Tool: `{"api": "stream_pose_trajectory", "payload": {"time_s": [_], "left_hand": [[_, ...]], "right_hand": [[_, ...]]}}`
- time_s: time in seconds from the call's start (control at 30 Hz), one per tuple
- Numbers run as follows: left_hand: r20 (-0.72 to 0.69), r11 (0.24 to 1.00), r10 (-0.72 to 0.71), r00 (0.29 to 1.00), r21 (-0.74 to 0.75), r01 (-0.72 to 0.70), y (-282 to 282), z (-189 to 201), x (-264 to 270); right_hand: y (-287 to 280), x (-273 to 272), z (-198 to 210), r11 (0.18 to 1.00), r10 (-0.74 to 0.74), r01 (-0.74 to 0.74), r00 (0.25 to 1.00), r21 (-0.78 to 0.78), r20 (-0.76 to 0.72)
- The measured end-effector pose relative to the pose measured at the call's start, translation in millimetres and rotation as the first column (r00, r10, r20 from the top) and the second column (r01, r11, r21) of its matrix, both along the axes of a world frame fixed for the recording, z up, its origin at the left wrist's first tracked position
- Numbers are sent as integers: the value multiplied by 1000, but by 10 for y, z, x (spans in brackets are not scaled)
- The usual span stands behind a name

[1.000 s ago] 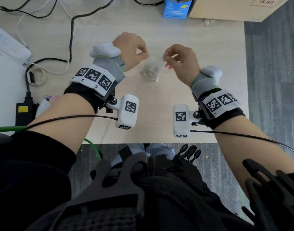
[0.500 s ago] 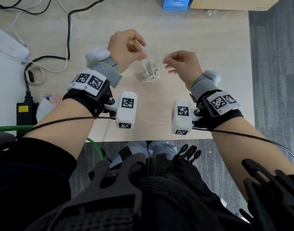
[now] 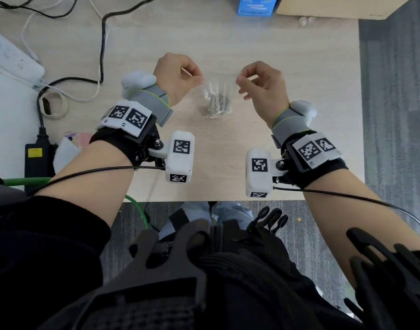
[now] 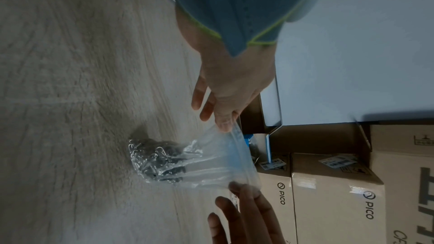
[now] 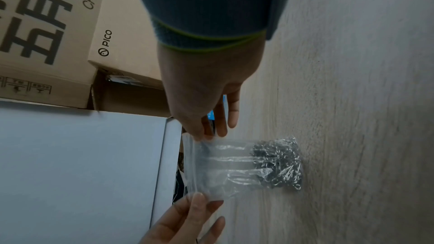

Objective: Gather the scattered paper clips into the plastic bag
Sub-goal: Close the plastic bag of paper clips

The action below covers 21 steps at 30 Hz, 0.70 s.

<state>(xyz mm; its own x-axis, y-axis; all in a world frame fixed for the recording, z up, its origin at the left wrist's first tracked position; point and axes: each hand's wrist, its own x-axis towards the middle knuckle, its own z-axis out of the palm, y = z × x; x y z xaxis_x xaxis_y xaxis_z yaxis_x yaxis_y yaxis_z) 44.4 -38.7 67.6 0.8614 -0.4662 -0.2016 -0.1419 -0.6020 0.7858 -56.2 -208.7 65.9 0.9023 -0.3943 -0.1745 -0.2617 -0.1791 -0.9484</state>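
While both hands pinch its mouth corners, left hand (image 3: 178,77) at one end, right hand (image 3: 263,84) at the other, the bag (image 3: 217,98) hangs upright between them, clips (image 3: 216,107) heaped at its base, touching the desk (image 3: 299,55).

My pale wooden tabletop (image 3: 287,55) carries the bag of clips (image 3: 217,101) mid-surface, a blue box (image 3: 256,5) and carton (image 3: 335,5) at its far edge, cables (image 3: 101,44) left.

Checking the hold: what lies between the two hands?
The plastic bag, paper clips inside, held between left hand and right hand; head view shows it.
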Motion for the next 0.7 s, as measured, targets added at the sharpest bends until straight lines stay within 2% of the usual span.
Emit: {"api": "stream_pose_trajectory", "payload": {"time_s": [0.27, 0.7], "left_hand": [[137, 996, -84, 987, 24, 82, -13, 53, -15], [120, 993, -109, 987, 50, 103, -112, 128, -36]], "right_hand": [[24, 25, -10, 1000, 11, -11, 1000, -19, 14], [46, 39, -25, 997, 56, -56, 998, -57, 6]]}}
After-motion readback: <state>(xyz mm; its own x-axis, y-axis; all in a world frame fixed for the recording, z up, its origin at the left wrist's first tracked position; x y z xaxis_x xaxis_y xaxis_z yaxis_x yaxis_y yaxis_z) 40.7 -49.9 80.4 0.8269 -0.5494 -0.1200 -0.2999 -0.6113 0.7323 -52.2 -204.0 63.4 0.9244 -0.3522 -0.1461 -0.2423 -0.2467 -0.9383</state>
